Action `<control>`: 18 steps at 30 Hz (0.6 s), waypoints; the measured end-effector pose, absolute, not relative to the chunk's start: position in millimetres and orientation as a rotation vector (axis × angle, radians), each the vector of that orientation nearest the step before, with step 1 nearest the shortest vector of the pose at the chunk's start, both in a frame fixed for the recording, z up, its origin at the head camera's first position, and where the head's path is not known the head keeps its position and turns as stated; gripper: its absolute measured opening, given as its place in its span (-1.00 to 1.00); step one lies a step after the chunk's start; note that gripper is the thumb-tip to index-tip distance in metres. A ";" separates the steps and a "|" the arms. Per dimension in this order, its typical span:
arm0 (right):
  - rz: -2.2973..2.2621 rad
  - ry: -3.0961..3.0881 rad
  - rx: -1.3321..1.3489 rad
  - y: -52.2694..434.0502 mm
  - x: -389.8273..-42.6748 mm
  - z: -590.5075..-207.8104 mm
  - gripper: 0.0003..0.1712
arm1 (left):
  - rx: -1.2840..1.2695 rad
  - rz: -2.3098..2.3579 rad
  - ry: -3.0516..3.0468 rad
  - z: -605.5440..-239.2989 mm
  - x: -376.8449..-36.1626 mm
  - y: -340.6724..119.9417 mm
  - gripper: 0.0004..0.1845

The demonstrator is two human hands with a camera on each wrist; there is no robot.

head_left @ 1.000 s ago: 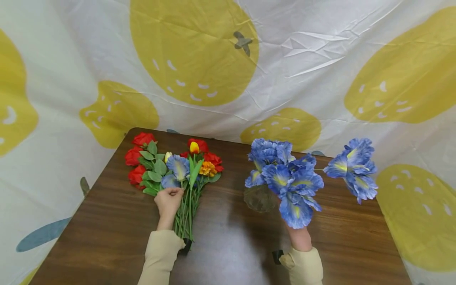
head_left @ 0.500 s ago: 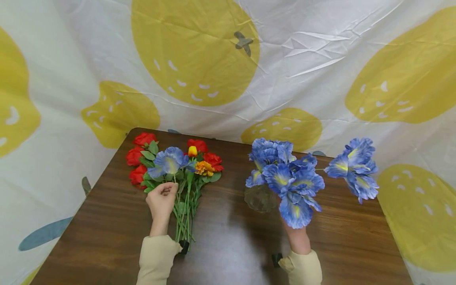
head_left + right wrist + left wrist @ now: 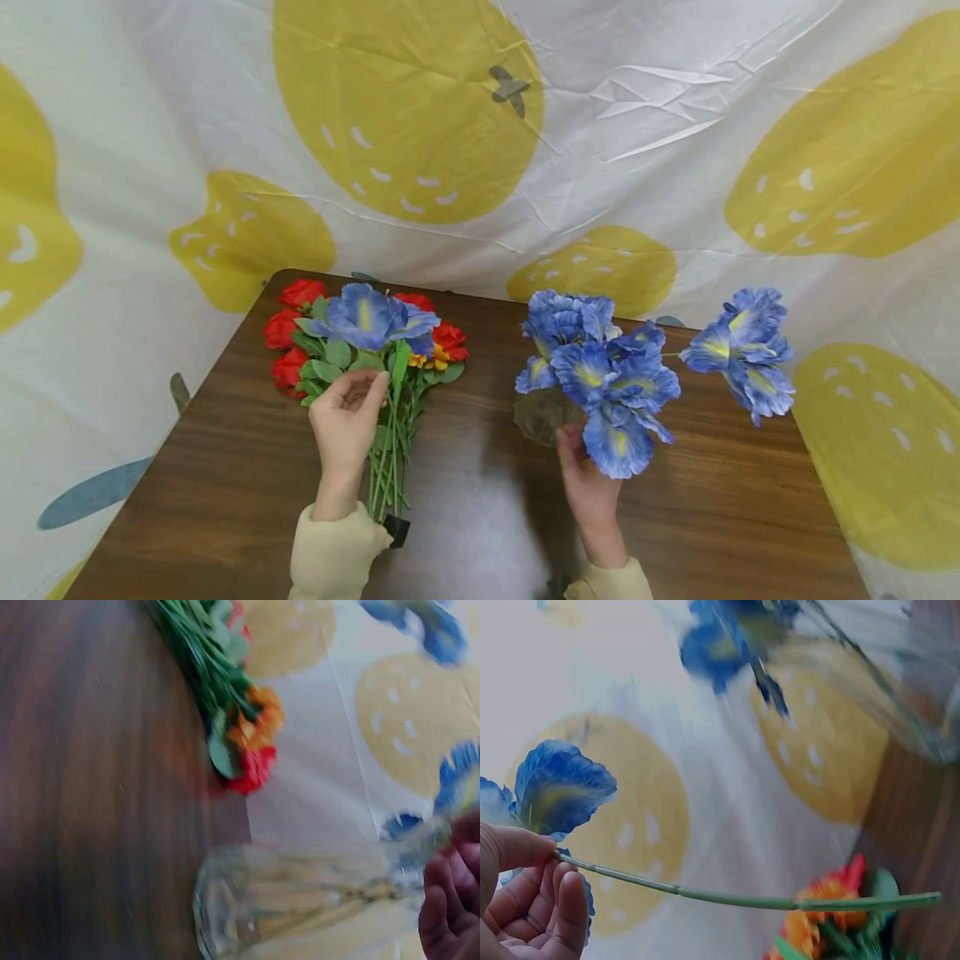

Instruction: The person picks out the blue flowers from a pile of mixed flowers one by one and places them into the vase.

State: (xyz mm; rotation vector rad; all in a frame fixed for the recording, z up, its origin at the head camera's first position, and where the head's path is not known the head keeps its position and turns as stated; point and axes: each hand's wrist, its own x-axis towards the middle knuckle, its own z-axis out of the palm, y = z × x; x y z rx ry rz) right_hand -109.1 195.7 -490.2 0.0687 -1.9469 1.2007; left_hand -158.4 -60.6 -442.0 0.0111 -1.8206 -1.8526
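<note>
My left hand (image 3: 348, 425) pinches a blue artificial iris (image 3: 363, 317) just below its bloom. In the left wrist view its bare green stem (image 3: 735, 900) runs out to the right, clear of the bunch. My right hand (image 3: 592, 492) is beside the clear glass vase (image 3: 543, 419), under the drooping blooms, its fingers loosely curled. In the right wrist view its thumb tip (image 3: 463, 827) overlaps the vase's rim. Several blue irises (image 3: 588, 367) stand in the vase, their stems visible through the glass; one iris (image 3: 742, 354) leans far out right.
Under my left hand lies a bunch of artificial flowers: red roses (image 3: 285, 329), an orange flower (image 3: 431, 360) and long green stems (image 3: 387, 467). The brown wooden table (image 3: 480, 517) meets a lemon-print cloth (image 3: 420, 108) behind.
My left hand has lifted the blue iris from the bunch and swung its bloom up to the right. My right hand has slid left and nearer the body, out from behind the blooms.
</note>
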 end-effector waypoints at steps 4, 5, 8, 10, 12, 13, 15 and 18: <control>1.403 -2.025 0.265 179.3 -100.8 -491.9 -0.81 | -0.161 -1.911 -1.766 -429.8 -149.5 -43.5 -0.94; 1.358 -2.055 0.338 175.7 -99.8 -489.1 -0.78 | -0.212 -1.919 -1.749 -428.1 -147.9 -39.0 -0.95; 1.317 -2.065 0.523 163.6 -95.8 -469.7 -0.73 | -0.329 -1.933 -1.723 -423.1 -142.3 -25.4 -0.97; 1.337 -2.043 0.614 156.2 -92.4 -454.1 -0.72 | -0.374 -1.935 -1.717 -420.9 -139.4 -17.1 -0.96; 1.355 -2.014 0.687 150.3 -89.5 -440.1 -0.72 | -0.396 -1.927 -1.725 -419.6 -136.7 -10.3 -0.95; 1.356 -2.001 0.715 148.5 -89.3 -436.5 -0.74 | -0.405 -1.922 -1.728 -419.4 -135.7 -7.3 -0.94; 1.356 -1.983 0.754 145.6 -88.5 -430.2 -0.75 | -0.415 -1.919 -1.733 -419.3 -133.8 -2.5 -0.93; 1.353 -1.974 0.770 143.5 -87.9 -426.2 -0.75 | -0.437 -1.925 -1.736 -419.2 -131.4 3.2 -0.94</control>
